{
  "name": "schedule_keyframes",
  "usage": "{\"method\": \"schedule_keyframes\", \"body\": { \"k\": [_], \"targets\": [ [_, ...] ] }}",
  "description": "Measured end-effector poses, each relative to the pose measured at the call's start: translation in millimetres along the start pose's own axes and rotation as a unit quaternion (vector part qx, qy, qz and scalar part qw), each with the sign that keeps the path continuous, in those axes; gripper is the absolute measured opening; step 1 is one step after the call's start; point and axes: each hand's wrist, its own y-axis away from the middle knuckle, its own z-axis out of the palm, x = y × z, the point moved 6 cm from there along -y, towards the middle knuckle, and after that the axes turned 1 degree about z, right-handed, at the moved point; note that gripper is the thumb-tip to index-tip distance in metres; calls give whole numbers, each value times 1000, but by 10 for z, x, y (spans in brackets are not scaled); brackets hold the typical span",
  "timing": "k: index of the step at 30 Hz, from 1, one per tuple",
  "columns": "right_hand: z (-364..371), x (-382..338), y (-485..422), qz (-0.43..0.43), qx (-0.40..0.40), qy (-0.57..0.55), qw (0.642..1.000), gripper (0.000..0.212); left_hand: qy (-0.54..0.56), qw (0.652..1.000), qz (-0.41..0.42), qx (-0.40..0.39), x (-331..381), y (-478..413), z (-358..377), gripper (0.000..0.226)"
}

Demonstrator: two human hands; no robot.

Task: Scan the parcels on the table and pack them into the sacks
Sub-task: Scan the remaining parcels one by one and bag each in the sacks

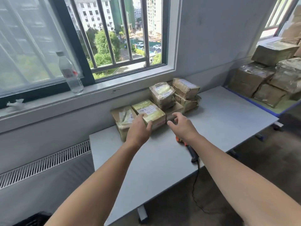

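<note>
Several taped cardboard parcels sit in a cluster at the far side of the grey table (219,121), under the window. Nearest me is a yellow-taped parcel (149,111) with a white label on top. My left hand (139,129) lies against its front left corner, fingers spread over the top and thumb at the front face. My right hand (181,123) hovers open just right of that parcel, fingers spread, holding nothing. A flatter parcel (123,119) lies to the left, partly hidden by my left hand. A handheld barcode scanner (191,152) with an orange head lies on the table beneath my right wrist.
More parcels are stacked behind: one (162,93) and another (185,87). A large pile of wrapped boxes (267,79) stands at the right on a blue-edged surface. A water bottle (70,72) stands on the window sill. The scanner's cable (195,190) hangs off the table's near edge.
</note>
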Motion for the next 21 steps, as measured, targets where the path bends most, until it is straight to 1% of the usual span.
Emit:
{"method": "schedule_keyframes", "body": {
  "k": [3, 6, 9, 12, 15, 21],
  "targets": [
    [5, 137, -212, 15, 13, -6, 1000, 56, 1, 1000, 16, -14, 42, -244, 186, 57],
    [91, 299, -425, 33, -3, -2, 999, 58, 10, 999, 17, -28, 38, -427, 390, 58],
    [98, 400, -761, 35, -12, -8, 999, 61, 18, 999, 3, -29, 13, -698, 564, 62],
    [62, 450, -1214, 11, -10, -25, 1000, 66, 28, 999, -15, -10, 16, -1064, 726, 65],
    [29, 482, -1705, -15, -4, -48, 999, 72, 31, 998, -51, 19, 23, -1434, 868, 65],
    [3, 552, -2627, -49, -24, -83, 995, 82, 35, 993, -106, 30, 59, -2081, 1187, 67]
  ]
}}
